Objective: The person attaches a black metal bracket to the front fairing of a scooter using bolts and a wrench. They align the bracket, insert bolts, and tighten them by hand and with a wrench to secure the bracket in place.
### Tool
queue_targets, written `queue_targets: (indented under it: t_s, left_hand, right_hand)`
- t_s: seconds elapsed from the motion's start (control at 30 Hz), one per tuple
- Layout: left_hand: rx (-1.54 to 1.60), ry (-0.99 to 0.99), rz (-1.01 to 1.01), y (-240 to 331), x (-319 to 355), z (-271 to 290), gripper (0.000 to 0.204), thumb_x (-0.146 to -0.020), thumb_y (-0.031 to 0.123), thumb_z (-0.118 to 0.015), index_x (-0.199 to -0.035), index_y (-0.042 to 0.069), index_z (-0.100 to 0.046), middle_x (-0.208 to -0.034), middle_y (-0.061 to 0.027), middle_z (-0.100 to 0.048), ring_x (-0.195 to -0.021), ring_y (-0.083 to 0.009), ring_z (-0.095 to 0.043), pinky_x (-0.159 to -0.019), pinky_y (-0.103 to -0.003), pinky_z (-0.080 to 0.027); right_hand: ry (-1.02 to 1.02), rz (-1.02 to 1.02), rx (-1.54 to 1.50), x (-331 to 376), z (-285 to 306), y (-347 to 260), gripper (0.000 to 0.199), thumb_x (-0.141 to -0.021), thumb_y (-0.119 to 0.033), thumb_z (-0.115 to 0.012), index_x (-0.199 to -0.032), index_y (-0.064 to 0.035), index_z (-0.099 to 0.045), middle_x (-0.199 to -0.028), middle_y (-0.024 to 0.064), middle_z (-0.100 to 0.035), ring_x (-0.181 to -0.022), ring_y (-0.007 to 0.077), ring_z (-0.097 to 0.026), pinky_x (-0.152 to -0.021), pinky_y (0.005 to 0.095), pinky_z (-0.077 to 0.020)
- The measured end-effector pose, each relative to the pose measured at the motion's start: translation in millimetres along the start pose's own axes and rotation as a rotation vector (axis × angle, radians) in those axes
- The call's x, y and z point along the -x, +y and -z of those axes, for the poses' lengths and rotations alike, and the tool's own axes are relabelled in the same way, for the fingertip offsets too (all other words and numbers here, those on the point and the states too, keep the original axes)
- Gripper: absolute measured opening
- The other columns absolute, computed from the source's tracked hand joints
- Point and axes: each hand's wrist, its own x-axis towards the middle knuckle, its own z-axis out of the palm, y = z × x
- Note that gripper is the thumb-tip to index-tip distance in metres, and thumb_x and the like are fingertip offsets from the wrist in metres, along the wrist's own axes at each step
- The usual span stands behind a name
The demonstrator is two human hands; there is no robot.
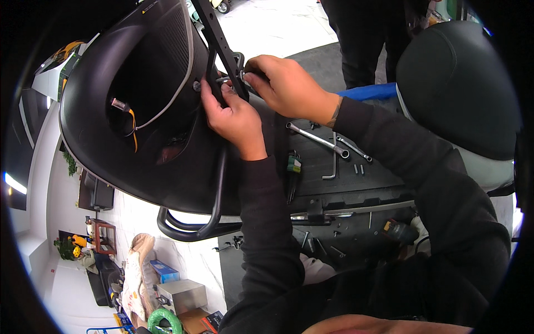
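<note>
A black metal bar with holes (pixel 219 44) slants down in front of the scooter's black front panel (pixel 144 172). Between panel and bar runs a silver bolt (pixel 222 80). My left hand (pixel 236 121) is closed, thumb and fingertips around the bolt beside the panel. On the bar's other side, my right hand (pixel 292 88) pinches the bolt's small silver end part against the bar; whether that is a head, nut or washer is hidden by the fingers. A grey cable (pixel 186 61) hangs over the panel, near an orange-wired connector (pixel 119 104) in its recess.
Wrenches (pixel 317 138), a hex key (pixel 335 161), small pins (pixel 359 168) and a green-holdered hex key set (pixel 293 162) lie on the footboard. A black tube guard (pixel 214 211) juts out below. The seat (pixel 459 83) is at right. Another person (pixel 361 39) stands beyond. Loose bolts (pixel 311 245) lie on a dark mat.
</note>
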Motion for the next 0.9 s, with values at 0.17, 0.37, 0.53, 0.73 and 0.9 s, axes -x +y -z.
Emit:
queue_targets:
  t_s: [0.17, 0.37, 0.53, 0.73, 0.9]
  left_hand:
    - [-0.018, -0.014, -0.014, 0, 1, 0, 0.044, -0.101, -0.005, -0.063, -0.145, -0.008, -0.062, -0.111, -0.0213, -0.079, -0.092, -0.0276, -0.079, -0.080, -0.038, -0.061]
    - [-0.074, -0.015, 0.014, 5, 1, 3, 0.044, -0.102, -0.004, -0.061, -0.146, -0.006, -0.062, -0.109, -0.0213, -0.079, -0.090, -0.0272, -0.078, -0.080, -0.038, -0.061]
    - [0.011, -0.002, 0.061, 4, 1, 0, 0.045, -0.102, -0.005, -0.061, -0.147, -0.005, -0.062, -0.110, -0.0200, -0.079, -0.090, -0.0263, -0.078, -0.080, -0.037, -0.061]
    - [-0.003, 0.010, 0.010, 1, -1, -1, 0.044, -0.101, -0.006, -0.061, -0.145, -0.007, -0.063, -0.108, -0.0194, -0.079, -0.089, -0.0255, -0.078, -0.079, -0.036, -0.061]
    - [-0.012, 0.007, 0.018, 2, 0, -1, 0.043, -0.100, -0.007, -0.061, -0.143, -0.009, -0.063, -0.106, -0.0195, -0.079, -0.088, -0.0259, -0.078, -0.079, -0.037, -0.061]
  right_hand:
    - [-0.141, -0.316, -0.152, -7, 8, -14, 0.027, -0.105, -0.019, -0.067, -0.107, 0.0077, -0.068, -0.081, 0.0202, -0.073, -0.070, 0.0318, -0.075, -0.066, 0.0405, -0.0576]
    - [-0.258, -0.904, -0.731, -23, 15, -26, 0.036, -0.103, -0.019, -0.061, -0.098, 0.0150, -0.069, -0.077, 0.0210, -0.075, -0.060, 0.0249, -0.075, -0.065, 0.0390, -0.0610]
    - [-0.284, -0.753, -0.550, -19, 13, -22, 0.034, -0.102, -0.019, -0.062, -0.096, 0.0137, -0.068, -0.081, 0.0217, -0.073, -0.066, 0.0288, -0.075, -0.068, 0.0399, -0.0612]
    - [-0.137, 0.084, 0.168, -2, 6, -6, 0.021, -0.102, -0.019, -0.065, -0.097, 0.0008, -0.062, -0.088, 0.0194, -0.070, -0.077, 0.0443, -0.070, -0.069, 0.0528, -0.0568]
    - [-0.146, 0.100, 0.149, -3, 6, -2, 0.023, -0.102, -0.021, -0.064, -0.097, 0.0017, -0.063, -0.087, 0.0194, -0.070, -0.073, 0.0450, -0.069, -0.067, 0.0511, -0.0573]
